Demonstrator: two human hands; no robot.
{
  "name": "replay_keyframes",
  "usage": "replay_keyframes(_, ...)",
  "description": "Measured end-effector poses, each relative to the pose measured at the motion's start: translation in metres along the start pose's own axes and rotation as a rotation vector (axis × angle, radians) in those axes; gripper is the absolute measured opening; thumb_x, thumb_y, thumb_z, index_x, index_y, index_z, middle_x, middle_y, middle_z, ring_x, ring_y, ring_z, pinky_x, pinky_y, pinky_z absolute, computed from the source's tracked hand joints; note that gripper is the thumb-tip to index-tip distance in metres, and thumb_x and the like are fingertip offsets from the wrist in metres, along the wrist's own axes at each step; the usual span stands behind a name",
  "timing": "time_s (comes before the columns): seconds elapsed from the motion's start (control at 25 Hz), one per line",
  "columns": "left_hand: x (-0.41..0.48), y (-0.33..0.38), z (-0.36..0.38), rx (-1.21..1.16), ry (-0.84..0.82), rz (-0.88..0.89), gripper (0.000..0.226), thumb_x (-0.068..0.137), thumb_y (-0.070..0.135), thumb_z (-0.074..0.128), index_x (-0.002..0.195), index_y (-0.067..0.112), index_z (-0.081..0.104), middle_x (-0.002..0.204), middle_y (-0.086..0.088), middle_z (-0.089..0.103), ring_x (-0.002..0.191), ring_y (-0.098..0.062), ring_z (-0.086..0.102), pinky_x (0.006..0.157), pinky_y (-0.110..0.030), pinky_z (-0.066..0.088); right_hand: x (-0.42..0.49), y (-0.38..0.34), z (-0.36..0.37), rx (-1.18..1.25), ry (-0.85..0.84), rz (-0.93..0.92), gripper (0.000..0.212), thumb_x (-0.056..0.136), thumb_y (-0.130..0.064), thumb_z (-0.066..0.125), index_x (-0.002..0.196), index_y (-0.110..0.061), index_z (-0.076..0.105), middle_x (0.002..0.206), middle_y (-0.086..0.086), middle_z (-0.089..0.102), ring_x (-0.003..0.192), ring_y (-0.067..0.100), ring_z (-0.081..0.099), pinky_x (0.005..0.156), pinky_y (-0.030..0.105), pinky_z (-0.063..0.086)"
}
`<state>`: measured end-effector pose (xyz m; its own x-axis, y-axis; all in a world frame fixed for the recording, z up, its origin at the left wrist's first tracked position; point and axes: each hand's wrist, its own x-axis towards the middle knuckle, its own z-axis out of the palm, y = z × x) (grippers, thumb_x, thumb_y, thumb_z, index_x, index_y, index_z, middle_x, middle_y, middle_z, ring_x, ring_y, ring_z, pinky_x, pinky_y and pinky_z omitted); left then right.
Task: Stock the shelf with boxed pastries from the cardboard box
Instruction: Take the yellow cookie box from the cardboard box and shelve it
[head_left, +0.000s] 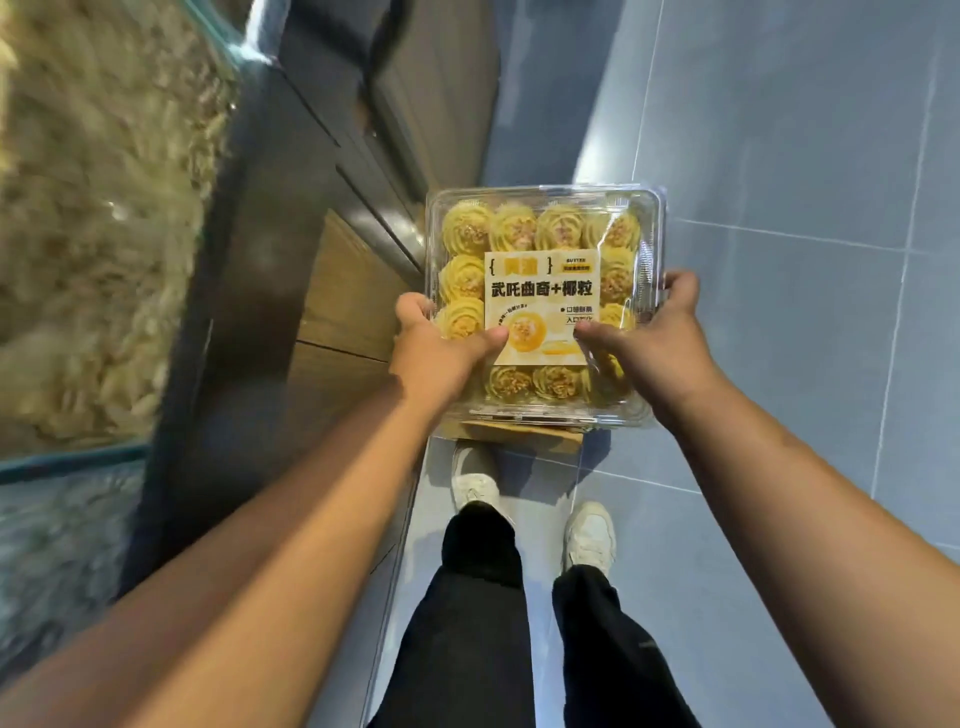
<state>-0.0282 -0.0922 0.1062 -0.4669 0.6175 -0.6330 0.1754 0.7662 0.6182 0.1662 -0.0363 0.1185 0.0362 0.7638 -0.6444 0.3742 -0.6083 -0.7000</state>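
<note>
Holding clear pastry box (540, 228) | left hand (436, 348) | right hand (654, 343) | thumbs on lid

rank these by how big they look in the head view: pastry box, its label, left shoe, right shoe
1. pastry box
2. label
3. left shoe and right shoe: they look about alike, and both are partly hidden by the trousers, so I won't rank them.
</note>
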Motion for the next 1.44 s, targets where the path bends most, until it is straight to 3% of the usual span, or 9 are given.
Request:
replay_keyframes(0.16,-0.103,0.050,-0.049,-0.110,0.085,0.064,0.073,0.071,0.032,0.085,0.119,0.025,0.030,0.115,0.001,0.057,0.100,-0.016,0.060,0.079,-0.027,0.048,-0.089,-0.064,-0.041,-0.027,-0.031,-0.097,0.074,0.070,-0.017,0.086,0.117,-0.027,0.030,0.114,0.004,0.064,0.097,0.023,0.066,0.089,0.051,0.054)
replay_keyframes(0.28,-0.174,0.084,-0.087,-0.127,0.112,0.110,0.066,0.078,0.030,0.080,0.119,0.023,0.029,0.094,0.011,0.052,0.079,-0.003,0.053,0.064,-0.017,0.039,-0.153,-0.111,-0.066,-0.004,-0.061,-0.183,0.076,0.071,-0.015,0.086,0.120,-0.028,0.029,0.111,0.004,0.065,0.095,0.022,0.067,0.088,0.047,0.054)
replay_keyframes(0.44,-0.238,0.105,-0.139,-0.091,0.264,0.175,0.076,0.069,0.050,0.083,0.122,0.022,0.035,0.119,-0.002,0.053,0.101,-0.019,0.052,0.085,-0.029,0.039,-0.229,-0.163,-0.076,-0.018,-0.103,-0.313,0.074,0.074,-0.011,0.083,0.117,-0.029,0.026,0.108,0.005,0.062,0.086,0.014,0.065,0.082,0.040,0.055)
replay_keyframes(0.64,-0.317,0.104,-0.214,-0.204,0.409,0.292,0.079,0.071,0.038,0.085,0.125,0.017,0.031,0.120,-0.003,0.046,0.106,-0.017,0.048,0.087,-0.027,0.037,-0.313,-0.206,-0.050,-0.036,-0.186,-0.434,0.073,0.074,-0.014,0.083,0.116,-0.031,0.026,0.119,0.009,0.060,0.101,0.028,0.064,0.085,0.047,0.056)
replay_keyframes(0.8,-0.360,0.071,-0.287,-0.280,0.518,0.302,0.076,0.066,0.042,0.087,0.113,0.026,0.030,0.124,-0.007,0.054,0.109,-0.024,0.058,0.094,-0.038,0.048,-0.384,-0.227,0.000,-0.054,-0.251,-0.561,0.073,0.072,-0.021,0.084,0.116,-0.029,0.027,0.116,0.005,0.061,0.099,0.025,0.063,0.084,0.044,0.055)
replay_keyframes(0.92,-0.397,0.038,-0.344,-0.338,0.601,0.316,0.072,0.069,0.036,0.087,0.111,0.026,0.029,0.116,-0.005,0.056,0.096,-0.020,0.059,0.082,-0.032,0.048,-0.440,-0.236,0.048,-0.103,-0.292,-0.629,0.083,0.059,-0.037,0.087,0.114,-0.037,0.025,0.113,0.007,0.063,0.098,0.028,0.065,0.087,0.051,0.055)
replay_keyframes(1.08,-0.445,-0.013,-0.419,-0.410,0.711,0.328,0.070,0.069,0.034,0.087,0.111,0.025,0.033,0.109,-0.001,0.059,0.089,-0.015,0.062,0.064,-0.026,0.050,-0.512,-0.246,0.110,-0.139,-0.407,-0.707,0.081,0.076,-0.024,0.083,0.130,-0.025,0.023,0.103,0.001,0.061,0.089,0.019,0.065,0.073,0.034,0.057)
replay_keyframes(1.24,-0.487,-0.064,-0.494,-0.451,0.841,0.277,0.079,0.060,0.046,0.087,0.111,0.026,0.031,0.115,-0.006,0.059,0.098,-0.026,0.063,0.087,-0.047,0.055,-0.584,-0.259,0.180,-0.181,-0.506,-0.818,0.076,0.076,-0.023,0.083,0.124,-0.027,0.024,0.118,0.007,0.058,0.099,0.023,0.062,0.081,0.034,0.054)
replay_keyframes(1.44,-0.527,-0.108,-0.564,-0.509,1.000,0.255,0.079,0.062,0.042,0.089,0.114,0.024,0.033,0.117,-0.006,0.060,0.100,-0.025,0.063,0.091,-0.045,0.054,-0.651,-0.273,0.254,-0.237,-0.578,-0.917,0.071,0.077,-0.028,0.081,0.120,-0.029,0.025,0.109,0.003,0.059,0.091,0.025,0.065,0.085,0.045,0.056)
